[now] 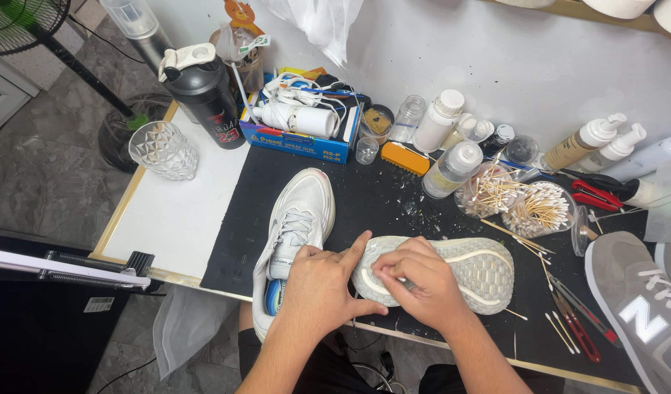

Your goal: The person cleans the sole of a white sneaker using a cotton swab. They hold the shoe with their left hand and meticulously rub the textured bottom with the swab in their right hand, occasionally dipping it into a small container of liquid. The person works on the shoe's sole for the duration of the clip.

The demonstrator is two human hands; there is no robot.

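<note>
**Now: both hands on an upturned white shoe at the front of the surface**

Near the front edge of the surface (175,219), a white running shoe (459,270) lies sole-up on the black mat (379,204), toe pointing right. The left hand (317,288) rests against its heel end, thumb raised and pressed to the sole's rim, fingers curled loosely rather than clamped around anything. The right hand (419,281) lies on top of the sole near the heel, fingers bunched narrow in a pinch; a thin grey tip shows under them, but what it is cannot be told.

Just left of the hands, the matching white shoe (295,233) sits upright, laces up, toe away from the person, its heel hanging over the front edge. A grey sneaker (638,306) stands at the far right.

Behind the shoes, two clear tubs of cotton swabs (529,204) stand side by side, with loose swabs scattered to their right. Red-handled pliers (594,195) lie beyond them, and red-handled scissors (580,332) rest near the front right. Several white and clear bottles (452,168) cluster along the back, next to an orange brush (405,158). A blue box (299,138) holding a white spray gun sits further left, beside a black shaker bottle (204,95) and a cut-glass tumbler (164,149) on the white part of the surface.
</note>
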